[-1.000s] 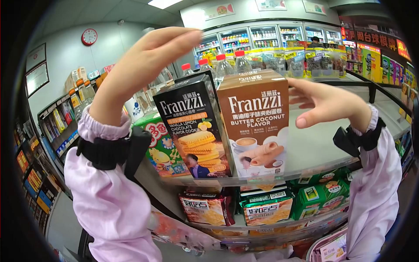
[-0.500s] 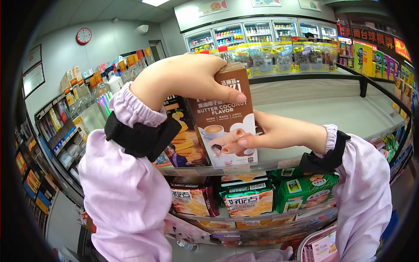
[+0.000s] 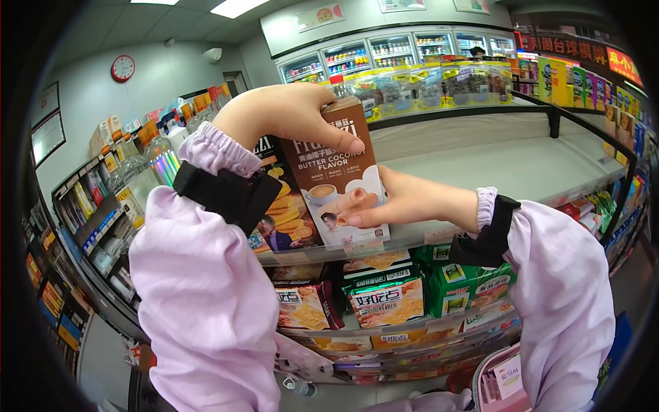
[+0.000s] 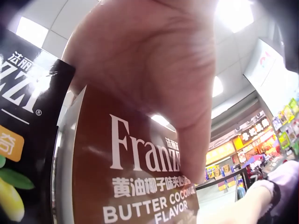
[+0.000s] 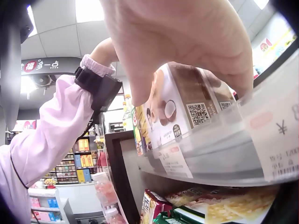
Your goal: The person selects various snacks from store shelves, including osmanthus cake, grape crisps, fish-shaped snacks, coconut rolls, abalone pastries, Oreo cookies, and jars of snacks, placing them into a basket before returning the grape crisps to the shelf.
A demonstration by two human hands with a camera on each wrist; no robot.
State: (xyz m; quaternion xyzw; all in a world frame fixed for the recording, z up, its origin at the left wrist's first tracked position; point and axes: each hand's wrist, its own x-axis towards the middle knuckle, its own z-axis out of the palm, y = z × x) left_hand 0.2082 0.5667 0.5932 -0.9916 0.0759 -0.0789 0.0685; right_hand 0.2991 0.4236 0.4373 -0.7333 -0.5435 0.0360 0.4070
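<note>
A brown Franzzi box of butter coconut rolled wafers (image 3: 347,175) stands at the front edge of the shelf, its top tipped a little left in the head view. My left hand (image 3: 285,113) grips it from above, thumb bent down over the front. Low on its right side, my right hand (image 3: 419,199) holds it with the thumb across the front; the fingers reach round the side. Another brown box (image 5: 217,91) with its own QR code sits behind it in the right wrist view. On the left, close beside it, is a black Franzzi cookie box (image 4: 28,121).
Price tags line the clear shelf lip (image 3: 316,254). Packs of biscuits (image 3: 388,299) fill the shelf below. Glass bottles (image 3: 161,151) stand to the left, and plastic tubs (image 3: 429,89) run along the back. A black rail (image 3: 583,120) bounds the right side.
Both hands have come onto the brown box; they were apart from it a second ago. The box has shifted left against the black one, now partly covered. The head view has also turned.
</note>
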